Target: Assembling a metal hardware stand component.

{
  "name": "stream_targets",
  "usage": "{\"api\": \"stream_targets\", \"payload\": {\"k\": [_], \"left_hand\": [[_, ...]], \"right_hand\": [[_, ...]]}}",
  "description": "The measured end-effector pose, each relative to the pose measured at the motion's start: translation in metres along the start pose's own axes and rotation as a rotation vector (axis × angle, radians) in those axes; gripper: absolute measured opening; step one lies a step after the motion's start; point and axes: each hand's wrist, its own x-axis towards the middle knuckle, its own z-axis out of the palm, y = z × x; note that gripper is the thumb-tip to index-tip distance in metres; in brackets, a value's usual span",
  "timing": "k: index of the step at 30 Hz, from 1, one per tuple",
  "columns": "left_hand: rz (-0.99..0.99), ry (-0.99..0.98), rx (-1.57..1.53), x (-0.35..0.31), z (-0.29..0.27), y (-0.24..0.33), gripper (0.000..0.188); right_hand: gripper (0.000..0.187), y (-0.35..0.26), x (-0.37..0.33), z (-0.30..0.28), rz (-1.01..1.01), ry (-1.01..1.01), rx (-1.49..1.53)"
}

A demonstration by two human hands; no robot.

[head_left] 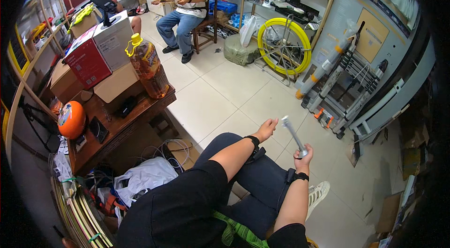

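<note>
While the right hand (303,158) pinches the base of a grey tool (294,136) and holds it tilted above the knees, the left hand (267,128) hovers just beside the tip, fingers loosely spread and holding nothing. A steady grip low on the shaft, I judge, keeps the tip from wobbling as the free hand comes to it. One tool, two hands, two black wristbands. Off left, one wooden bench (121,126) carries one oil bottle (149,66).
</note>
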Motion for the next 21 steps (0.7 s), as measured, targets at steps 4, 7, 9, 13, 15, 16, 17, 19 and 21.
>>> {"api": "stream_targets", "payload": {"k": [4, 7, 9, 13, 15, 16, 17, 19, 21], "left_hand": [[0.065, 0.049, 0.206, 0.0, -0.006, -0.001, 0.047], [0.089, 0.075, 0.314, 0.002, -0.011, -0.005, 0.051], [0.101, 0.075, 0.332, 0.0, -0.009, -0.006, 0.053], [-0.051, 0.088, 0.447, -0.007, -0.004, -0.003, 0.056], [-0.077, 0.049, 0.483, -0.007, -0.005, -0.005, 0.057], [-0.068, 0.03, 0.47, -0.006, -0.003, -0.005, 0.057], [-0.059, 0.01, 0.456, -0.006, -0.001, -0.006, 0.057], [-0.04, 0.019, 0.432, -0.005, 0.002, -0.011, 0.055], [-0.02, 0.031, 0.401, -0.001, 0.004, -0.018, 0.052]], "right_hand": [[0.017, 0.009, 0.008, -0.004, -0.001, 0.003, -0.289], [0.018, 0.012, 0.008, -0.003, -0.004, -0.014, -0.322], [0.018, 0.013, 0.008, -0.005, -0.011, -0.011, -0.318], [0.018, 0.01, 0.009, -0.015, -0.027, 0.058, -0.305], [0.018, 0.01, 0.008, -0.017, -0.023, 0.071, -0.297], [0.019, 0.008, 0.007, -0.018, -0.03, 0.078, -0.291], [0.019, 0.008, 0.005, -0.019, -0.037, 0.086, -0.287], [0.02, 0.007, 0.003, -0.019, -0.029, 0.094, -0.297], [0.021, 0.007, -0.001, -0.018, -0.042, 0.105, -0.301]]}}
